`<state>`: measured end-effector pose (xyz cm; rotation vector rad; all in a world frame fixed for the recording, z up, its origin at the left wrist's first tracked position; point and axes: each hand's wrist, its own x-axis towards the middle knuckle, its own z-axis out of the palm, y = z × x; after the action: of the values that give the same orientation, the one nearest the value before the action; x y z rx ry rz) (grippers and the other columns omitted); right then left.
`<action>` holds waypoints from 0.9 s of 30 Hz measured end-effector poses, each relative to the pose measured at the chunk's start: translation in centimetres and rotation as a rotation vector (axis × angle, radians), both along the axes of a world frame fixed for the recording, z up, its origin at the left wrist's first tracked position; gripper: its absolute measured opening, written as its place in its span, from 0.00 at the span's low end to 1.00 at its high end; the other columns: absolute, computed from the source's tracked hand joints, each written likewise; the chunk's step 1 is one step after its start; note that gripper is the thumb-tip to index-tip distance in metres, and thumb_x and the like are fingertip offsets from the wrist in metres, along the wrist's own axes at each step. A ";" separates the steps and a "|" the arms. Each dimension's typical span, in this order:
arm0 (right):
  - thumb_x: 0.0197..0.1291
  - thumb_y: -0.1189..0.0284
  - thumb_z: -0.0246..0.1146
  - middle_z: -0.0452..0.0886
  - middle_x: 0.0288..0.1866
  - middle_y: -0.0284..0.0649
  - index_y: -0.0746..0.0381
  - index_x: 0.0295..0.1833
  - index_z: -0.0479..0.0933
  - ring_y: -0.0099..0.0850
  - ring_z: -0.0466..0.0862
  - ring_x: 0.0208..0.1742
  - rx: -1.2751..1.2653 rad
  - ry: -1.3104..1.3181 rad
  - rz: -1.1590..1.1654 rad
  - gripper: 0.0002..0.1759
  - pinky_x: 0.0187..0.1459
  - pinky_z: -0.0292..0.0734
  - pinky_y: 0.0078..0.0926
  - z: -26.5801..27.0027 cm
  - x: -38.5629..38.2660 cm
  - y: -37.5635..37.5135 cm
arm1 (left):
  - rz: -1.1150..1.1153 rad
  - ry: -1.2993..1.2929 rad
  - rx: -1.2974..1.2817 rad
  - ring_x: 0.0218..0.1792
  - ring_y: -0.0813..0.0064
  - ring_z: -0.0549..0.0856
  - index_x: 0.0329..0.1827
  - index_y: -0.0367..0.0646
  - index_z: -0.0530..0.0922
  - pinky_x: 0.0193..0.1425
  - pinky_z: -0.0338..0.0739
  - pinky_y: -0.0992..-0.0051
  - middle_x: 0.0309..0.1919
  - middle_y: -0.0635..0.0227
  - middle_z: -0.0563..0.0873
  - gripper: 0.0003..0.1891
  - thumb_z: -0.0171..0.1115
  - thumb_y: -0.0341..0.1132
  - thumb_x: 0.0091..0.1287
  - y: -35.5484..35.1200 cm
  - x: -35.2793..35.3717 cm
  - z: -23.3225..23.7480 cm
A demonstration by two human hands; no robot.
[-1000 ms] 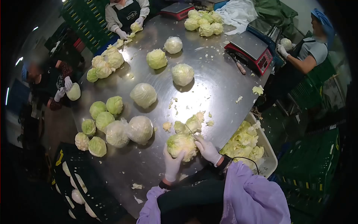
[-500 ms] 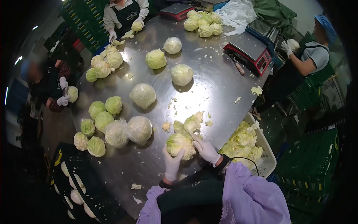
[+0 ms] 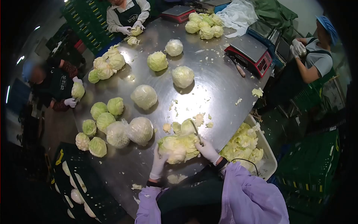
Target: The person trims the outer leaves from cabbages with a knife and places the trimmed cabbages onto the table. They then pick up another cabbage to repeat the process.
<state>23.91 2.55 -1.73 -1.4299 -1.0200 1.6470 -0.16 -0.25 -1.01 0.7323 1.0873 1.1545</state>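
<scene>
A pale green cabbage (image 3: 174,148) with loosened outer leaves lies on the metal table, low in the view. My left hand (image 3: 159,164), in a white glove, is curled against its left side. My right hand (image 3: 208,151), gloved too, is closed round the handle of a knife (image 3: 197,131) at the cabbage's right; the curved blade points up and away from me. Just beyond the cabbage are trimmed leaves (image 3: 185,127) and small scraps (image 3: 166,127).
Wrapped cabbages (image 3: 140,131) and bare cabbages (image 3: 105,121) stand left on the table (image 3: 227,97). A white basket (image 3: 271,164) of leaves is at the right edge. Red scales (image 3: 250,52) and another knife (image 3: 240,70) lie farther back. Co-workers (image 3: 128,15) handle cabbages around the table.
My left hand has shifted left and its cabbage's leaves are spread wider. The knife blade now shows upright in my right hand. The co-worker at the left has raised a cabbage.
</scene>
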 end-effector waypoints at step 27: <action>0.62 0.70 0.62 0.79 0.28 0.38 0.68 0.55 0.72 0.21 0.77 0.20 -0.093 0.071 -0.052 0.19 0.21 0.75 0.22 -2.8 -0.3 1.0 | 0.126 0.898 0.111 0.68 0.48 0.66 0.74 0.33 0.48 0.68 0.66 0.62 0.68 0.42 0.59 0.55 0.75 0.46 0.51 -0.8 -0.6 -0.5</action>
<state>23.60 3.50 -4.58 -1.4350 -0.8693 1.7146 -0.76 -1.06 -1.49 1.3488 1.8356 0.9977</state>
